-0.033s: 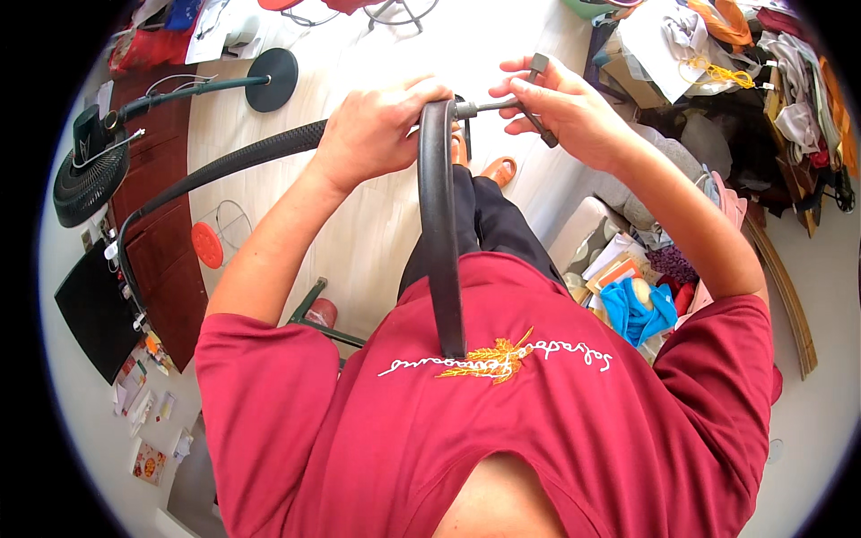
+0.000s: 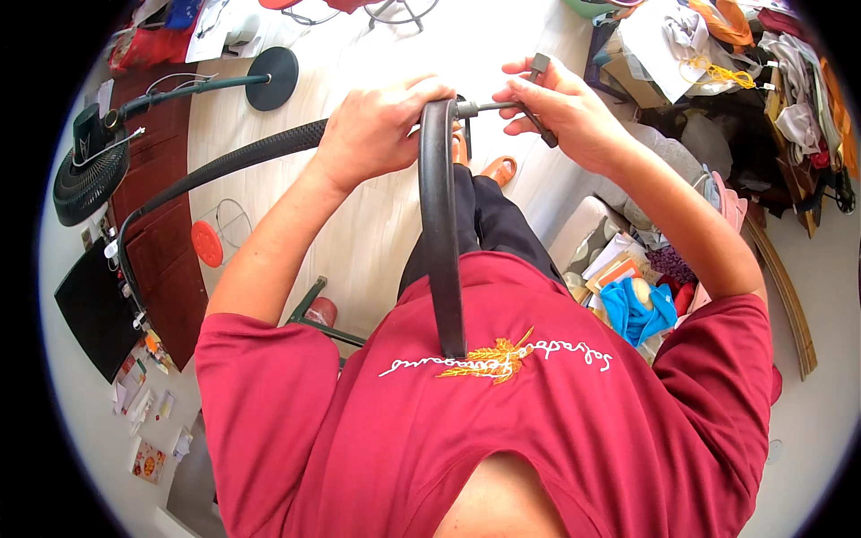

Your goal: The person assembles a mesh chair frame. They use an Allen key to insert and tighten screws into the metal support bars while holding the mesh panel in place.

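Fingers of our left hand [image 2: 377, 134] are wrapped tight round the black rubber tube [image 2: 438, 224], gripping it at the top of its bend, just where the metal valve stem [image 2: 489, 107] sticks out sideways. From there the tube runs one way down against our red shirt [image 2: 502, 421] and the other way out to the left over the pale floor [image 2: 377, 233]. Our right hand [image 2: 565, 112] is closed on a small dark tool [image 2: 539, 99], thumb and fingers pinching it, and the tool meets the far end of the valve stem. Both hands sit close together above our knees. A fan [image 2: 90, 161] lies off to the left, and piled clothes [image 2: 717, 45] to the right.
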Tool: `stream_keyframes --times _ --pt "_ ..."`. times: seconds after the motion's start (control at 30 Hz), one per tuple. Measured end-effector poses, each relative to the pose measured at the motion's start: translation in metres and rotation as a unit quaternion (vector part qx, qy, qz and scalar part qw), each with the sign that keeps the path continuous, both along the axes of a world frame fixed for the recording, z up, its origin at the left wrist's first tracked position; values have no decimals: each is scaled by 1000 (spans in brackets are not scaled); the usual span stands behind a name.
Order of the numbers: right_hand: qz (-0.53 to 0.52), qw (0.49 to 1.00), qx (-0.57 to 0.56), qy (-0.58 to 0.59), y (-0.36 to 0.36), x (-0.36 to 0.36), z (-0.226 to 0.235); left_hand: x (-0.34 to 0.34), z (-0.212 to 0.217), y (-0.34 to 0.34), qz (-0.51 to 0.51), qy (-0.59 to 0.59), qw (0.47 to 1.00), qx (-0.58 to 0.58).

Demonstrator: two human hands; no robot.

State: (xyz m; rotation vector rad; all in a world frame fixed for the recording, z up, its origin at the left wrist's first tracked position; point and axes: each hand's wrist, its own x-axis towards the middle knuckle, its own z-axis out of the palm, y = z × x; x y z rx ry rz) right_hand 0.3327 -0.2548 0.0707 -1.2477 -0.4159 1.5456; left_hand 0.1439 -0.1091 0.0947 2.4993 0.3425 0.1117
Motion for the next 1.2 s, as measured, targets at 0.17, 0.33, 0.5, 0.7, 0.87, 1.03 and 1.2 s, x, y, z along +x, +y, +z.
stream_keyframes --times 0.17,0.33,0.5,0.7,0.87,1.03,1.2 --pt "-17 987 -156 17 15 -4 26 8 5 2 -10 -1 1000 -9" --pt "-13 974 -194 117 17 1 24 10 5 4 -8 36 998 -41" --pt "-16 962 -168 217 9 6 11 10 -6 5 6 -14 1000 -8" --pt "-6 999 21 24 -28 24 -13 11 0 4 -9 28 999 -28" --pt "165 647 277 -691 -20 41 -17 12 2 4 -3 32 999 -36" --pt "193 555 406 -700 -3 43 -30 11 3 2 -9 26 999 -27" --pt "151 591 401 -683 -8 34 -30 7 0 1 -10 -2 1000 -19"
